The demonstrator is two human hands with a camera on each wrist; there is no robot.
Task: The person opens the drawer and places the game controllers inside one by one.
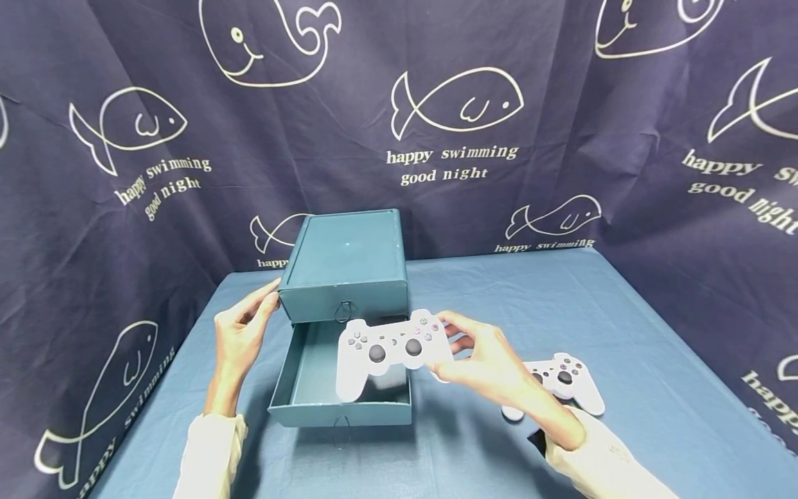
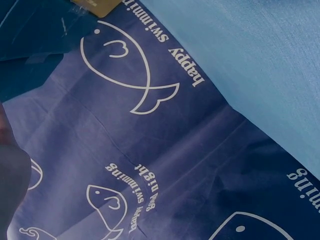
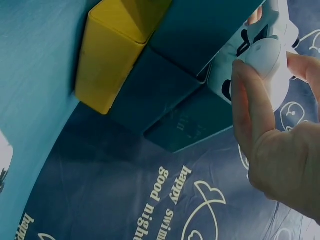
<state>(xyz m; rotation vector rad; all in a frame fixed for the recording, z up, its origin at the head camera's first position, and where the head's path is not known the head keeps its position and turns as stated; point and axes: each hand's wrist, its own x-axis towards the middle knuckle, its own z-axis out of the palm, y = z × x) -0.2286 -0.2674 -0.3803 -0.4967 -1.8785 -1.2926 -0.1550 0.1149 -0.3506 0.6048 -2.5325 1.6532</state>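
Note:
My right hand (image 1: 483,350) grips a white game controller (image 1: 368,367) by its right handle, the sticks and buttons facing me. In the head view the controller overlaps the pulled-out lower drawer (image 1: 339,416) of a teal drawer cabinet (image 1: 346,249). My left hand (image 1: 240,339) has its fingertips at the cabinet's front left edge, fingers fairly straight. In the right wrist view, thumb and fingers pinch the controller (image 3: 265,57) beside the teal drawers. A second white controller (image 1: 586,388) lies on the table, partly hidden by my right forearm.
Below the teal drawers, a yellow box-like part (image 3: 107,60) stands against the blue tabletop (image 1: 486,298) in the right wrist view. A dark fish-print curtain (image 1: 349,152) hangs behind and at both sides. A small ring pull (image 1: 345,312) hangs on the upper drawer front.

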